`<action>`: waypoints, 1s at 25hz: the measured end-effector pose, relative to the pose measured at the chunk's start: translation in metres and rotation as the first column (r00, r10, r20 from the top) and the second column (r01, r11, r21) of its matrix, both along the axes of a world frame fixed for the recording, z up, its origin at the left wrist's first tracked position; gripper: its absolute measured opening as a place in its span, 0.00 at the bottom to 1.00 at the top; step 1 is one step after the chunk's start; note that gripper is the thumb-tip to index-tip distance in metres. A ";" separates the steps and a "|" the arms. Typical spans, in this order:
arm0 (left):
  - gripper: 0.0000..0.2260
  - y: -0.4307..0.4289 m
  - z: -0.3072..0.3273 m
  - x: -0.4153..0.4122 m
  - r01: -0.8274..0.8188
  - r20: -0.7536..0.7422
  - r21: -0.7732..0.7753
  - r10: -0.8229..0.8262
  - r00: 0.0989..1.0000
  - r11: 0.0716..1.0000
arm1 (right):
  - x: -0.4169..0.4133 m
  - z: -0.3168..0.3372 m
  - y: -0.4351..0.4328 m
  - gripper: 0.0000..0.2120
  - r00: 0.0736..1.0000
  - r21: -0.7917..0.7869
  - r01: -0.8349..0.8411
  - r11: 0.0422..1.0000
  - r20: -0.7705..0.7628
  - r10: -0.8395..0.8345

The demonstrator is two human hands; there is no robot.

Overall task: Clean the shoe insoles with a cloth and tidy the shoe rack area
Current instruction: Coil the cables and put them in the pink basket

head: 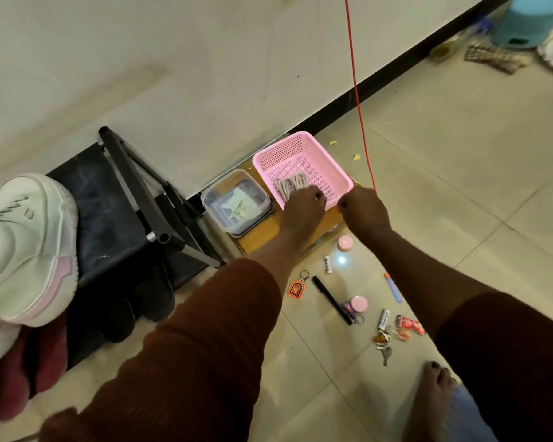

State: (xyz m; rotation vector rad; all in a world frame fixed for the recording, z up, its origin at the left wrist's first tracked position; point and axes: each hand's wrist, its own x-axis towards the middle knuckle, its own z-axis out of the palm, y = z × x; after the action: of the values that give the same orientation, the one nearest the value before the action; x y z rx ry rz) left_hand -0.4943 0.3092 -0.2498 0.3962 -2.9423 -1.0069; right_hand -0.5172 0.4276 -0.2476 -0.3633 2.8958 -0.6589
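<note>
Rust-brown sleeves fill the near frame, with one bare foot (434, 378) at 5 o'clock. Loose on the tiles between the forearms: two pink-capped jars (344, 243), one black pen (331, 299), one lilac pen (393, 287), one orange fob (296, 287), one white tube (328, 264), one battery (384, 319), one red packet (409, 325) and one key bunch (384, 347). Past these, at centre, the left hand (304, 205) reaches into the one pink basket (296, 148), over a bundle of laces (289, 186); whether it grips them cannot be told. The right hand (364, 212) is curled at the basket's near corner, apparently pinching the rim. One clear box (219, 186) sits just beside the basket at its 9 o'clock, both on a board (262, 237). The step looks like tidying: sorting small things into the basket. The next move likely calls for steadying the basket and picking up the floor bits with fingertips. One rack (109, 212) stands at 9 o'clock, with one sneaker (26, 244) on top. No insoles or cloth are in view. Beyond are one red cord (358, 106) at 12 and one blue bin (524, 23) at 1 o'clock.
</note>
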 end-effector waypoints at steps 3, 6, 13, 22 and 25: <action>0.10 0.026 -0.020 0.034 0.107 0.046 -0.030 -0.105 0.993 0.994 | 0.029 -0.029 0.026 0.07 0.997 0.039 -0.015 0.999 0.070 0.012; 0.11 0.042 -0.064 0.057 0.161 0.228 -0.030 -0.150 0.962 0.987 | 0.035 -0.075 0.043 0.08 0.983 0.134 -0.100 0.986 0.166 0.078; 0.27 0.081 -0.168 0.090 0.391 0.549 0.000 -0.327 0.769 0.920 | -0.002 -0.170 0.041 0.23 0.948 0.200 -0.234 0.952 0.264 0.177; 0.21 0.089 -0.210 0.097 0.556 0.369 -0.309 -0.441 0.818 0.772 | -0.023 -0.217 0.026 0.20 0.948 0.291 -0.278 0.915 0.237 0.213; 0.18 0.092 -0.210 0.100 0.560 0.369 -0.298 -0.448 0.814 0.773 | -0.016 -0.220 0.035 0.20 0.949 0.242 -0.281 0.929 0.215 0.231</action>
State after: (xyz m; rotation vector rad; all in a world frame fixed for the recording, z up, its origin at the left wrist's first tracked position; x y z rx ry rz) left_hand -0.3946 0.4010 -0.4602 -0.3303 -3.4917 -0.3380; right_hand -0.5329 0.4623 -0.4681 -0.5968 2.6478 -0.2363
